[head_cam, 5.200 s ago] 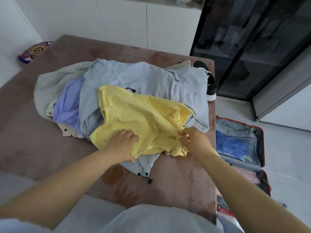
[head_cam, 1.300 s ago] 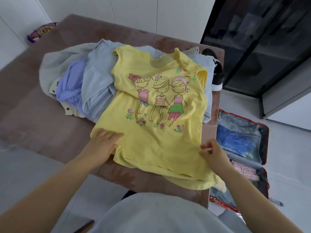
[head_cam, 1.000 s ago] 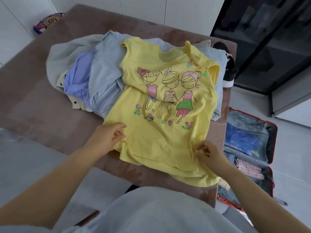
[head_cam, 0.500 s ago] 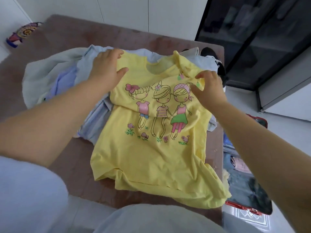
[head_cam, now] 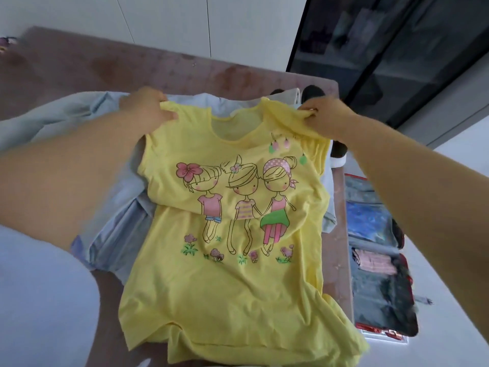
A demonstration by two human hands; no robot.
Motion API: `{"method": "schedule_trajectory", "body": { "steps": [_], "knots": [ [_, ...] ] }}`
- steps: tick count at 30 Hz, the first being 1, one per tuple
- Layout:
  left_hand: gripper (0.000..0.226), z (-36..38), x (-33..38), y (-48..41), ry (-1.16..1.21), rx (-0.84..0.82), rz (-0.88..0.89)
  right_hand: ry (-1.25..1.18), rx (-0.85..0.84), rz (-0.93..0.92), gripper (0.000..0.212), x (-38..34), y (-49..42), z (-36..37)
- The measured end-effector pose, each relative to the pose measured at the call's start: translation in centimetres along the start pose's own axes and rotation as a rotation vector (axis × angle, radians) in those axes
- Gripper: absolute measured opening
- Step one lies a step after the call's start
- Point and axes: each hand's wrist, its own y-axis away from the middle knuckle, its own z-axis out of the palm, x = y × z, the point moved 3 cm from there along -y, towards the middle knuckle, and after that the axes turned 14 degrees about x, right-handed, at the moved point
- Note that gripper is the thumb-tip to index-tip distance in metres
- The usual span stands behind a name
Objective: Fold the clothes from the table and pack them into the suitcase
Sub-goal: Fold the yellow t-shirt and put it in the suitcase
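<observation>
Your yellow T-shirt [head_cam: 232, 260] lies print side up on the desk [head_cam: 79, 72], its upper half resting over the pile of pale blue clothes [head_cam: 116, 207] and its hem running to the near edge, where the lower right corner spills over the side. The print shows three cartoon girls holding hands above a row of small flowers and mushrooms. You have the shirt by both shoulders. Your left hand [head_cam: 145, 107] is closed on the left shoulder seam, fingers curled over the fabric and thumb pinching from the near side, so the cloth is bunched in your grip. Your right hand [head_cam: 325, 115] is clamped the same way on the right shoulder, with a fold of yellow fabric gathered under the fingers. The two hands sit well apart, one at each side of the neckline, which stands slightly lifted between them. Both forearms reach across the shirt's flanks. Behind the collar a beige garment [head_cam: 288, 96] and something dark peek out near the desk's far edge. On the floor just beside the desk's right side the suitcase [head_cam: 381, 287] lies open, red-rimmed, with a blue item in the far half and a pink striped piece in the near half.
</observation>
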Motion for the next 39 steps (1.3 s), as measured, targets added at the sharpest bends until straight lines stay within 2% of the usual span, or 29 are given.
{"method": "schedule_trajectory", "body": {
  "steps": [2, 6, 8, 9, 11, 13, 16, 20, 21, 22, 23, 24, 25, 26, 27, 28, 29, 30, 32, 34, 36, 39],
  "knots": [
    [0.041, -1.3, 0.2, -0.9, 0.15, 0.089, -0.057, -0.027, 0.102, 0.079, 0.034, 0.9, -1.0, -1.8],
    [0.012, -5.1, 1.4, -2.6, 0.356, 0.28, -0.13, -0.37, 0.562, 0.293, 0.039, 1.9, -1.6, -6.8],
    [0.02, -7.4, 2.1, -2.8, 0.467, 0.362, -0.19, -0.507, 0.669, 0.274, 0.042, 1.6, -0.9, -9.0],
    [0.016, -8.4, 2.1, -2.7, 0.537, 0.381, -0.235, -0.555, 0.675, 0.243, 0.041, 1.2, 0.0, -9.7],
    [0.007, -9.7, 1.9, -1.9, 0.581, 0.37, -0.232, -0.611, 0.613, 0.161, 0.036, 0.7, 2.7, -10.4],
    [0.011, -10.7, 1.6, 0.2, 0.486, 0.311, -0.074, -0.599, 0.462, 0.075, 0.031, 0.7, 6.1, -10.1],
    [0.013, -10.6, 1.4, 5.8, 0.49, 0.109, 0.114, -0.571, 0.174, 0.0, 0.03, 2.4, 11.4, -7.9],
    [0.023, -10.0, -0.1, 15.5, 0.605, -0.179, 0.186, -0.596, -0.039, 0.018, 0.059, 6.5, 18.2, -5.9],
    [0.028, -9.5, -0.7, 17.7, 0.601, -0.24, 0.195, -0.684, -0.069, -0.013, 0.05, 7.1, 19.6, -6.0],
    [0.034, -9.1, -1.1, 20.0, 0.576, -0.304, 0.214, -0.789, -0.133, -0.026, 0.025, 7.5, 21.1, -5.8],
    [0.035, -8.3, -1.7, 22.0, 0.517, -0.365, 0.237, -0.871, -0.239, 0.002, 0.016, 8.2, 22.3, -5.0],
    [0.035, -7.2, -2.3, 24.0, 0.439, -0.425, 0.271, -0.924, -0.333, 0.05, 0.041, 9.0, 23.5, -4.2],
    [0.035, -6.1, -3.0, 25.7, 0.371, -0.481, 0.298, -0.914, -0.395, 0.061, 0.051, 9.4, 24.8, -3.4],
    [0.036, -5.0, -3.5, 27.1, 0.318, -0.542, 0.31, -0.772, -0.422, 0.046, 0.04, 9.7, 25.9, -2.0],
    [0.036, -4.0, -4.1, 28.4, 0.285, -0.591, 0.309, -0.647, -0.443, -0.042, 0.013, 10.4, 26.8, -0.8],
    [0.035, -3.2, -4.7, 29.2, 0.257, -0.615, 0.311, -0.57, -0.469, -0.055, 0.03, 11.2, 27.4, 0.7],
    [0.036, -2.7, -5.1, 29.8, 0.244, -0.62, 0.311, -0.457, -0.45, -0.075, 0.057, 11.9, 27.8, 2.1],
    [0.035, -2.6, -5.3, 30.1, 0.227, -0.623, 0.303, -0.411, -0.459, -0.055, 0.068, 12.0, 28.4, 2.6],
    [0.027, -3.2, -5.3, 30.4, 0.261, -0.606, 0.25, -0.435, -0.467, -0.008, 0.059, 12.1, 28.8, 2.9],
    [0.037, -3.9, -5.2, 30.5, 0.318, -0.57, 0.233, -0.541, -0.441, 0.095, 0.047, 11.9, 29.0, 2.5],
    [0.044, -3.9, -5.3, 31.4, 0.342, -0.591, 0.22, -0.521, -0.432, 0.078, 0.054, 12.3, 29.5, 2.9],
    [0.029, -2.4, -6.3, 33.6, 0.243, -0.682, 0.213, -0.284, -0.434, -0.017, 0.068, 13.0, 30.7, 4.8]
  ]
}}
